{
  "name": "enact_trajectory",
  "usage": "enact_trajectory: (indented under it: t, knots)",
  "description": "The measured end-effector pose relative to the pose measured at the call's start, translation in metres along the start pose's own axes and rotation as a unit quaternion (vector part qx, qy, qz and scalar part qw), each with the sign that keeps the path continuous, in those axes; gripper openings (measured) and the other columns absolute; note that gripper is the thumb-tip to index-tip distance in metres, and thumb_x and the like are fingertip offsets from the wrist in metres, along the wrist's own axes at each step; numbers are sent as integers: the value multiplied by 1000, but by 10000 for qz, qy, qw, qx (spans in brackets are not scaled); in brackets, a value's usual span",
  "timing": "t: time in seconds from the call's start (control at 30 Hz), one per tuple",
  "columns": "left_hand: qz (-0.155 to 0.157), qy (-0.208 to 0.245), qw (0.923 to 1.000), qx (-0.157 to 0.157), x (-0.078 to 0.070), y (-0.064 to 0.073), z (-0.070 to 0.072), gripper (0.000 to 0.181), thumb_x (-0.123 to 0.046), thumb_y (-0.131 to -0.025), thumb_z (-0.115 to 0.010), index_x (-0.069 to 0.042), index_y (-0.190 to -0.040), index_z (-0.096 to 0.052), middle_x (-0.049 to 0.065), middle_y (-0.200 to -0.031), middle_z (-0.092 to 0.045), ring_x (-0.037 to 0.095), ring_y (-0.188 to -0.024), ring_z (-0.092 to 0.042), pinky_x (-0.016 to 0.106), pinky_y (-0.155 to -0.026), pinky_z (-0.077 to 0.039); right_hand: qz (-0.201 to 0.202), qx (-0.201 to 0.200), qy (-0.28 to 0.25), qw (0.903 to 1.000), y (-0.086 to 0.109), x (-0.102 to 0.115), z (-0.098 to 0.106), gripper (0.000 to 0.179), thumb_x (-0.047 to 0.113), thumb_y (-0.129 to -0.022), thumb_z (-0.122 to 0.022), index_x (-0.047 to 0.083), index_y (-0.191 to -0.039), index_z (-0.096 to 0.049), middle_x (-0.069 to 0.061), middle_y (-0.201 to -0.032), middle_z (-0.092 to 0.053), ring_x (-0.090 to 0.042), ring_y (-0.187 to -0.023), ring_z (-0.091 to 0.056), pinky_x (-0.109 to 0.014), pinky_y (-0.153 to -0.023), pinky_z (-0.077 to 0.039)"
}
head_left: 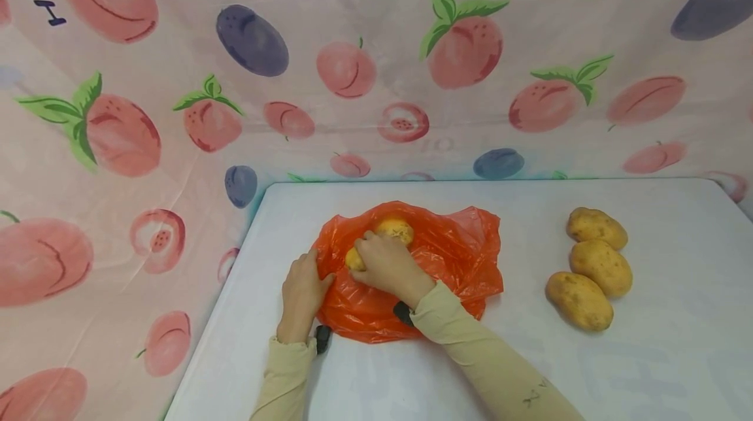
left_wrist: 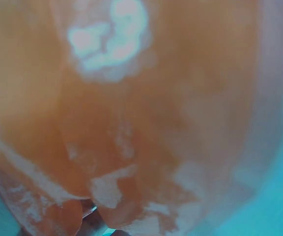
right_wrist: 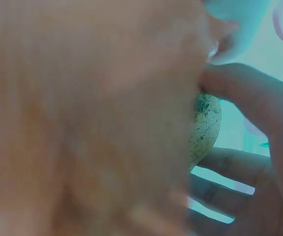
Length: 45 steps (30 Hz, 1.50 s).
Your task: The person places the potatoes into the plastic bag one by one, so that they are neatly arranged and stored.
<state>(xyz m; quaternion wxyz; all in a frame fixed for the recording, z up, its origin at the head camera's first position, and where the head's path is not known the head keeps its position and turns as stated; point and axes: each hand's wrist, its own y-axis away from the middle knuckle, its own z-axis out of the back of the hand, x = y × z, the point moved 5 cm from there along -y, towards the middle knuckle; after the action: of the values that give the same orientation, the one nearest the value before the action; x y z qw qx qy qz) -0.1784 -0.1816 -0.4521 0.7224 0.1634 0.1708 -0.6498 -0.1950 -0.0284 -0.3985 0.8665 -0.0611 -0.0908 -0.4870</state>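
Your right hand (head_left: 389, 269) grips potato (head_left: 354, 259) | left hand (head_left: 302, 291) touches red bag (head_left: 465, 238), can't tell if pinching | loose folds could snag your right hand, dragging bag askew

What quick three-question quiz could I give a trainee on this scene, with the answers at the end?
1. True or false: the right hand grips a potato.
2. How many potatoes lie on the table outside the plastic bag? A: two; B: three; C: five.
3. Fill in: in the head view, the left hand touches the ____ side of the plastic bag.

Key: 1 true; 2 B; 3 left.
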Motion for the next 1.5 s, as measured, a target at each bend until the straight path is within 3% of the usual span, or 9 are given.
enact_trajectory:
  t: [0.23, 0.57, 1.1, 1.5]
  knots:
    - [30, 6, 10000, -4, 0, 0, 0, 57, -17, -86, -79, -1, -133, -51, 18, -111, -62, 32, -96, -56, 50, -91, -55, -145, -178, 318, 9992, -6, 0, -4, 41, 48, -87, -72, 11, -106, -69, -3, -94, -64, -17, -78, -58, -34, -75, -58]
    - [-99, -44, 9999, -120, -1, 0, 1, 56, -16, -85, -79, 1, -131, -53, 18, -107, -63, 32, -94, -57, 50, -87, -56, -244, -433, 541, 9973, -10, 2, -7, 52, 52, -83, -75, 11, -115, -69, -6, -104, -67, -22, -94, -62, -38, -76, -60]
    - [-158, -67, 9998, -135, 1, 0, 0, 53, -15, -85, -79, 1, -129, -54, 18, -105, -63, 32, -92, -57, 49, -85, -56, -164, -208, 707, 9971, -7, 7, -8, 50, 47, -85, -75, 12, -121, -66, -7, -112, -64, -23, -102, -57, -38, -86, -57]
    - [-159, -87, 9997, -135, -1, 0, 0, 51, -15, -85, -79, 1, -127, -54, 18, -104, -63, 31, -91, -57, 49, -85, -56, -175, -289, 1049, 9939, -6, 11, -14, 52, 48, -86, -74, 15, -124, -65, -5, -115, -63, -22, -105, -56, -38, -86, -55]
